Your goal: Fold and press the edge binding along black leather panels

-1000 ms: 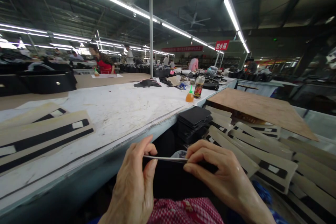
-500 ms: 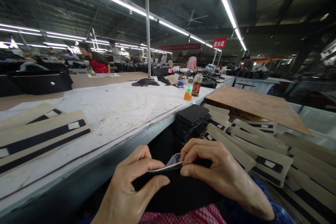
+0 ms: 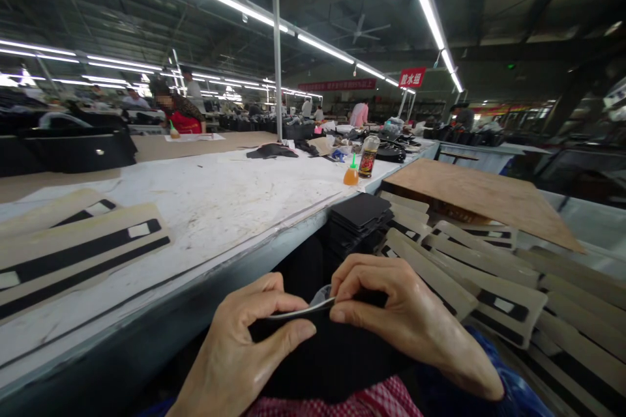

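A black piece (image 3: 337, 358) with a thin pale edge hangs over my lap, its top edge slightly bowed. My left hand (image 3: 254, 332) pinches this edge on the left, thumb in front and fingers behind. Close by on the right, my right hand (image 3: 386, 300) grips the same edge between thumb and bent fingers. Behind the edge, between the two hands, a bit of clear plastic (image 3: 321, 296) shows. The lower part of the black piece blends into dark surroundings.
A white-covered table (image 3: 205, 208) bears pale panels with black strips (image 3: 88, 254), an orange glue bottle (image 3: 351, 174) and a dark-labelled bottle (image 3: 368, 158). Stacked black pieces (image 3: 359, 212) and more pale panels (image 3: 489, 293) lie right. A person in red (image 3: 188, 120) is across the table.
My right hand has shifted slightly left and up along the edge, closer to my left hand. The held edge looks a little more bent.
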Action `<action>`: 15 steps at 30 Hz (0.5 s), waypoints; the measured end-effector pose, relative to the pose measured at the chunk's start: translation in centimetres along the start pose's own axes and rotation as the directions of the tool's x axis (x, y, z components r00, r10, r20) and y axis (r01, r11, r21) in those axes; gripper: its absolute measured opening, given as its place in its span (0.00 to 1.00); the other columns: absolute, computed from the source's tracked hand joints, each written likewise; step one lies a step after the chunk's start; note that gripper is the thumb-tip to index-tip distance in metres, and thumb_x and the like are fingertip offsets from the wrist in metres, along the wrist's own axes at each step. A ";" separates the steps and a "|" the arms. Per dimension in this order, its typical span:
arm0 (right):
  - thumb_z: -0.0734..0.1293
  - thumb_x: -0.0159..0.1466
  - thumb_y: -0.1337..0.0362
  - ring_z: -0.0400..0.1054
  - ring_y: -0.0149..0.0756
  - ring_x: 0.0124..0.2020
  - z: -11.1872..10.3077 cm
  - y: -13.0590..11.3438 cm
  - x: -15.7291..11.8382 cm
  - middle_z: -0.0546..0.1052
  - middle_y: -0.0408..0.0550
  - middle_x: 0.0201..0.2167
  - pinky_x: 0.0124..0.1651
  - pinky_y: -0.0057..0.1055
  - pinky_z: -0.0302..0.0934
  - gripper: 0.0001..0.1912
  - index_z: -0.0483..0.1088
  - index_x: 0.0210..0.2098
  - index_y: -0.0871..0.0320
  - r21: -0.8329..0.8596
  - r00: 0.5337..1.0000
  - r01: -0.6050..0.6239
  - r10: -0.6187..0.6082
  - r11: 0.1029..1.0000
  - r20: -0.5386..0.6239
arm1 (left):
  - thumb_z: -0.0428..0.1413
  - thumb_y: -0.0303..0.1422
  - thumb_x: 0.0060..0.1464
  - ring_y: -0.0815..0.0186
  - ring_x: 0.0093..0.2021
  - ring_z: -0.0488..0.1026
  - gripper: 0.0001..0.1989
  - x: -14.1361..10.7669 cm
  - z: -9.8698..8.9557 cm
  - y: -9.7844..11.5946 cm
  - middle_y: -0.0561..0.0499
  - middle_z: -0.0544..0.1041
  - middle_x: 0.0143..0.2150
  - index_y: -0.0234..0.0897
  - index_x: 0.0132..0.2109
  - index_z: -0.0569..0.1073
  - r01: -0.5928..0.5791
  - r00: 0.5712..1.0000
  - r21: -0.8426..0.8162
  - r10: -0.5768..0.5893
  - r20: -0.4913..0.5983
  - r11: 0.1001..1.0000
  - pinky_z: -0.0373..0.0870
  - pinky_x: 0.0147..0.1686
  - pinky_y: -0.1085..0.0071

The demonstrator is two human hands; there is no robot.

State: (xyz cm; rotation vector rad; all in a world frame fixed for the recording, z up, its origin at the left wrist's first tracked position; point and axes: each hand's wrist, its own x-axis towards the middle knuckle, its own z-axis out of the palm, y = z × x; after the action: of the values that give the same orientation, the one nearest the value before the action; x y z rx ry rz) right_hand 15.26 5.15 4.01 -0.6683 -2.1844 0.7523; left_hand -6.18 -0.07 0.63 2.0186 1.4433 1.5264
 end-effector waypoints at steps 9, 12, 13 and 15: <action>0.75 0.64 0.69 0.70 0.41 0.38 1.5 1.0 0.0 0.78 0.48 0.36 0.41 0.37 0.61 0.04 0.78 0.33 0.57 -0.573 0.979 0.117 -0.193 0.811 -0.073 | 0.61 0.31 0.59 0.72 0.20 0.72 0.11 0.2 1.8 -2.1 0.57 0.72 0.21 0.39 0.28 0.80 -0.192 0.971 0.173 0.213 -0.113 0.966 0.69 0.22 0.79; 0.72 0.68 0.69 0.71 0.39 0.35 1.7 2.4 0.0 0.80 0.46 0.34 0.41 0.37 0.62 0.04 0.79 0.36 0.57 -0.535 0.987 0.134 -0.160 0.834 -0.002 | 0.60 0.29 0.60 0.70 0.24 0.72 0.10 -0.1 2.3 -2.6 0.55 0.74 0.24 0.38 0.29 0.79 -0.240 0.936 0.252 0.293 -0.196 0.937 0.70 0.27 0.76; 0.71 0.69 0.69 0.73 0.39 0.36 1.7 2.8 -0.1 0.82 0.47 0.36 0.42 0.37 0.64 0.04 0.80 0.39 0.57 -0.491 0.986 0.155 -0.165 0.857 0.023 | 0.60 0.29 0.60 0.70 0.24 0.72 0.10 -0.2 2.4 -2.9 0.54 0.74 0.24 0.38 0.29 0.79 -0.245 0.930 0.263 0.303 -0.210 0.933 0.70 0.28 0.76; 0.70 0.70 0.70 0.76 0.39 0.41 1.4 3.4 -0.5 0.84 0.49 0.42 0.46 0.36 0.67 0.07 0.80 0.46 0.57 -0.368 0.979 0.205 -0.193 0.907 0.069 | 0.60 0.29 0.60 0.70 0.25 0.73 0.10 -0.5 2.2 -3.2 0.54 0.75 0.25 0.38 0.30 0.79 -0.250 0.923 0.276 0.315 -0.223 0.928 0.71 0.29 0.76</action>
State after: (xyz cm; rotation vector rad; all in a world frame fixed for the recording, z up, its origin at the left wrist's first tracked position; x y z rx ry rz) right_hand 15.33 6.79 0.66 -0.6065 -2.4055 0.2399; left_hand -6.14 1.90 -2.72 2.3267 1.5519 1.8797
